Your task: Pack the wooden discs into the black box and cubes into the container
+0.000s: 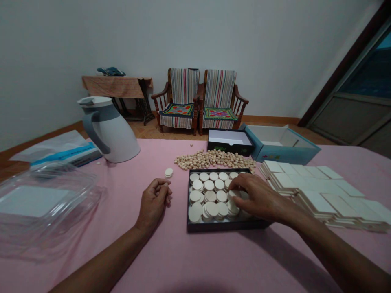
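Right hand (259,197): palm down over the right-hand part of a shallow black box (226,226), reaching in from the right. Its fingers are bent, with the thumb set apart from the index finger, and the tips are at the round wooden discs (210,196). Whether a disc is pinched there cannot be told, as the hand itself covers the spot. The discs lie in overlapping stacks arranged roughly in rows inside the box; those at the right end are largely hidden by the hand.

Left hand (154,203): low over the pink tablecloth (171,260), left of the box and apart from it. Its fingers are curled inward, the thumb close against the index finger; whether anything is enclosed cannot be told. A small stack of discs (168,173) (outside the box) lies just beyond the fingertips.

Surroundings: a heap of wooden beads (210,159) lies along the far edge of the box, in front of an open black carton (214,145) and a light-blue box (275,155). Square wooden tiles (324,191) are stacked to the right, beside the right forearm. On the left are a clear plastic container (61,187) and a white-and-grey jug (117,136).
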{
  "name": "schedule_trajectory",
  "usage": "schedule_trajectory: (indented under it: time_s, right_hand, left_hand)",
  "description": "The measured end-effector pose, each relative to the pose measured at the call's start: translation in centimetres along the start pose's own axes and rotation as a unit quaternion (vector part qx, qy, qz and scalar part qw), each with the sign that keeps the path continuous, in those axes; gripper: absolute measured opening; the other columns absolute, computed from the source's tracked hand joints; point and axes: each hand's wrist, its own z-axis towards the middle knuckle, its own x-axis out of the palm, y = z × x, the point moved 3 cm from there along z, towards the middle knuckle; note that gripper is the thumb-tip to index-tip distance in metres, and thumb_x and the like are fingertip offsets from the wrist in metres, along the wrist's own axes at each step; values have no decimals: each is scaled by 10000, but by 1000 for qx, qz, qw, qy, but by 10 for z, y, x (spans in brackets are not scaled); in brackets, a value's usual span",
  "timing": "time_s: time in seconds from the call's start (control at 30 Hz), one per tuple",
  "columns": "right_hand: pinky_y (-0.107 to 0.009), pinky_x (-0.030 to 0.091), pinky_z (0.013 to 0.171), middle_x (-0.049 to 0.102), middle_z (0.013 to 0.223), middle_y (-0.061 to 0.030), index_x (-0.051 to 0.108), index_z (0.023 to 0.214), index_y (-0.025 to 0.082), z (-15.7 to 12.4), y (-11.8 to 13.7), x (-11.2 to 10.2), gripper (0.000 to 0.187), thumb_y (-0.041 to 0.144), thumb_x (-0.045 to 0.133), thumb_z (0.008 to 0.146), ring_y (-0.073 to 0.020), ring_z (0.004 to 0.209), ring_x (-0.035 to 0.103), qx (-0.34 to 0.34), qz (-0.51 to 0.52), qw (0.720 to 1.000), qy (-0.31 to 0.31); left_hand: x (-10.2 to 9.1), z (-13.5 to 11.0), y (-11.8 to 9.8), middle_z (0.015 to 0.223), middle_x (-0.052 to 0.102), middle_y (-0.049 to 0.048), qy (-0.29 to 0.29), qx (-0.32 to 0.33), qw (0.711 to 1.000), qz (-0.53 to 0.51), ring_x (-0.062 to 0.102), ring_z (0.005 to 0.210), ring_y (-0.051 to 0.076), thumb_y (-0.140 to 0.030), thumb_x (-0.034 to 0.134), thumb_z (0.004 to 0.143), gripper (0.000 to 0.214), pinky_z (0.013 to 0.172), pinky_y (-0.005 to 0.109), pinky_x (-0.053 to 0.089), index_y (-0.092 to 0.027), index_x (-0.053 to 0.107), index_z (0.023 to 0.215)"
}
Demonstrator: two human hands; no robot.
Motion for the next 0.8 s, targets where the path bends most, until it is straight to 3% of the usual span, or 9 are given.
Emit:
schedule_trajectory:
  time_s: [0.17,0.4,0.5,0.57,0.63,0.77,0.8]
  right_hand:
    - [-372,429,780,625,931,-92,632,942,164,-5,-1,5,188,200,579,765,-238,887,555,-5,6,999,-33]
    - [-337,432,724,604,843,-56,597,859,192,-24,7,1,116,216,488,890,-189,794,552,-41,62,981,-178]
    - [-323,437,722,604,857,-54,583,858,202,-42,27,8,133,193,461,911,-184,817,552,-87,91,975,-183]
    - [-324,443,740,609,865,-52,583,873,206,-53,36,15,131,178,461,912,-183,828,559,-104,99,971,-189]
    - [-322,449,749,616,869,-51,587,885,205,-59,36,18,124,175,470,910,-182,832,568,-110,103,967,-204]
    - [-309,456,715,630,857,-53,599,866,201,-61,22,12,108,196,495,897,-184,817,584,-97,101,963,-232]
    - [-309,456,705,632,849,-54,602,856,201,-60,18,9,109,201,500,893,-185,805,586,-90,100,963,-235]
  left_hand:
    - [1,1,1,620,559,-48,-3,-5,1000,-9,489,429,61,-380,612,783,245,434,186,421,-163,553,881]
    - [0,-2,0,639,542,-48,-23,-5,1000,-12,451,413,68,-374,598,776,254,372,179,337,-179,536,926]
    - [-4,1,-4,700,562,-22,-45,27,998,39,517,520,98,-345,577,778,219,447,201,402,-183,544,921]
    - [-8,10,-8,799,595,18,-47,69,989,125,569,659,128,-306,561,778,190,566,235,463,-176,577,917]
    - [-14,26,-13,918,611,58,-29,117,965,232,586,778,159,-268,542,775,204,659,272,484,-175,611,943]
    - [-15,60,-16,1147,577,110,154,174,876,422,586,953,210,-197,589,705,445,831,336,486,-182,607,1150]
    - [-14,67,-16,1197,559,124,176,182,846,470,571,1025,229,-195,587,713,496,888,347,463,-179,581,1209]
